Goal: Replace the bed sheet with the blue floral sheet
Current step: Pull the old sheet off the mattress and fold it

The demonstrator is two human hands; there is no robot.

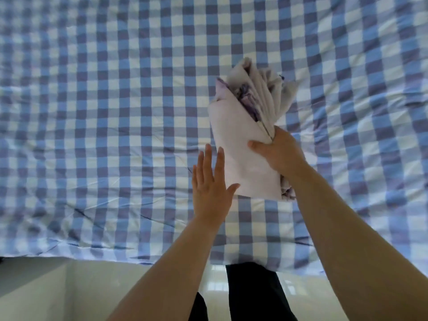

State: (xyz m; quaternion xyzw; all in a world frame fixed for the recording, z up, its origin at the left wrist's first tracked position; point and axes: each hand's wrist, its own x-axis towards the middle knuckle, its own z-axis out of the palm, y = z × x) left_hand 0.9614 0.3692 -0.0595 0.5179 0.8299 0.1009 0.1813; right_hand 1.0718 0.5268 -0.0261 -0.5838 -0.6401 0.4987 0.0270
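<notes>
Right hand [275,154] gripped folded floral sheet [240,144] above checked bed sheet [115,112]; left hand [209,188] flat, fingers straight, beside the bundle.

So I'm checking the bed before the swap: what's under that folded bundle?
The blue checked sheet, spread over the bed, lies below the folded sheet gripped by the right hand. The patch directly beneath, and any mattress, is covered.

Matt checked cloth sheet [115,112], glossy floor [104,286]
</notes>
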